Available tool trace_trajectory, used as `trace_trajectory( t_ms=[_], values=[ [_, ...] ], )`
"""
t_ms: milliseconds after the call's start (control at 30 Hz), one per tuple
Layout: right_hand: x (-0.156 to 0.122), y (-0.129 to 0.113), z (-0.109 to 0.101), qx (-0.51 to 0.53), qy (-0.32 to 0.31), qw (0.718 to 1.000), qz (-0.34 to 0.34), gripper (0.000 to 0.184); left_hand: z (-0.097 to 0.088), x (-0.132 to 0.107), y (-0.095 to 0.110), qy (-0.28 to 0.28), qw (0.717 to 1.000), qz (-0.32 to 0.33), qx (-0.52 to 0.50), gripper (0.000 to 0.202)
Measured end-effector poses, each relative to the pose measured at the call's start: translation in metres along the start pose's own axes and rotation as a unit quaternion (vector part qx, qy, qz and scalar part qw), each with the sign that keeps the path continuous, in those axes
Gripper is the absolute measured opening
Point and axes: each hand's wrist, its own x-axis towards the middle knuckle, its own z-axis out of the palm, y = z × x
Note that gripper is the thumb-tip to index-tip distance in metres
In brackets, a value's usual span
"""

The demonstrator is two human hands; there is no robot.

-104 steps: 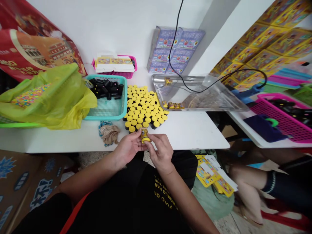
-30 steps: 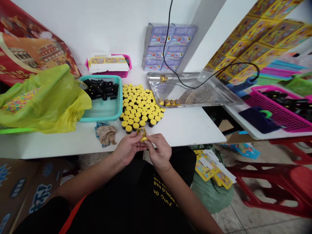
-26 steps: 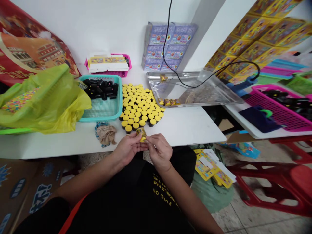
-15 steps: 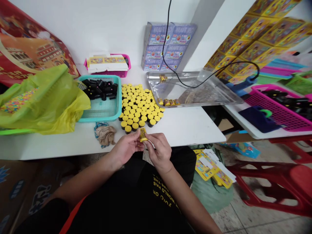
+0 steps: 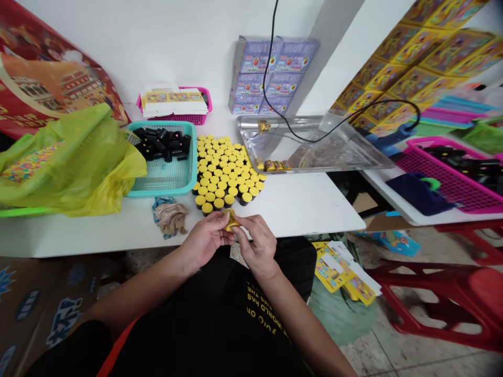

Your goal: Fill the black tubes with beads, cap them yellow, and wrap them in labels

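Observation:
A small yellow-labelled tube is pinched between both my hands just over the front edge of the white table. My left hand grips it from the left, my right hand from the right, fingers closed around it. Right behind them stands a dense cluster of black tubes with yellow caps. A teal basket with several loose black tubes sits to the left of the cluster.
A metal tray holds a few labelled tubes and a black cable. A yellow-green plastic bag, a crumpled cloth, a pink basket of label sheets and purple boxes surround. Red stools stand at right.
My fingers have turned the small tube between them and closed further over it. A seated person at the right, seen 3.5 s ago, is out of view.

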Motion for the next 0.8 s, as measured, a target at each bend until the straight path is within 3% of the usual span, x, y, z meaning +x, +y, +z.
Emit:
trace_trajectory(
  t_ms=[133, 267, 367, 467, 500, 600, 700, 800],
  values=[
    [-0.001, -0.004, 0.003, -0.067, -0.034, 0.997, -0.003, 0.042, 0.003, -0.002, -0.003, 0.043, 0.997, 0.063, 0.006, 0.028],
    [-0.004, -0.007, 0.011, -0.107, -0.023, 0.994, -0.015, 0.037, 0.006, -0.003, -0.008, 0.063, 0.991, 0.105, 0.056, 0.029],
    [-0.001, 0.006, 0.008, -0.114, -0.020, 0.993, -0.001, 0.030, 0.004, -0.002, -0.005, 0.066, 0.985, 0.117, 0.106, 0.038],
    [0.023, 0.048, -0.011, -0.186, 0.018, 0.977, 0.098, 0.019, -0.006, -0.001, 0.001, 0.081, 0.974, 0.135, 0.163, 0.052],
    [0.037, 0.069, -0.021, -0.245, 0.036, 0.955, 0.167, 0.018, -0.011, -0.001, 0.003, 0.087, 0.969, 0.145, 0.181, 0.052],
    [0.088, 0.134, -0.054, -0.322, 0.065, 0.912, 0.245, 0.026, -0.027, -0.001, 0.006, 0.107, 0.951, 0.175, 0.230, 0.038],
    [0.133, 0.188, -0.077, -0.377, 0.050, 0.871, 0.311, 0.029, -0.038, -0.001, 0.009, 0.137, 0.929, 0.210, 0.274, 0.025],
    [0.156, 0.218, -0.084, -0.406, -0.011, 0.837, 0.366, 0.030, -0.043, 0.001, 0.011, 0.156, 0.894, 0.261, 0.328, 0.017]
  ],
)
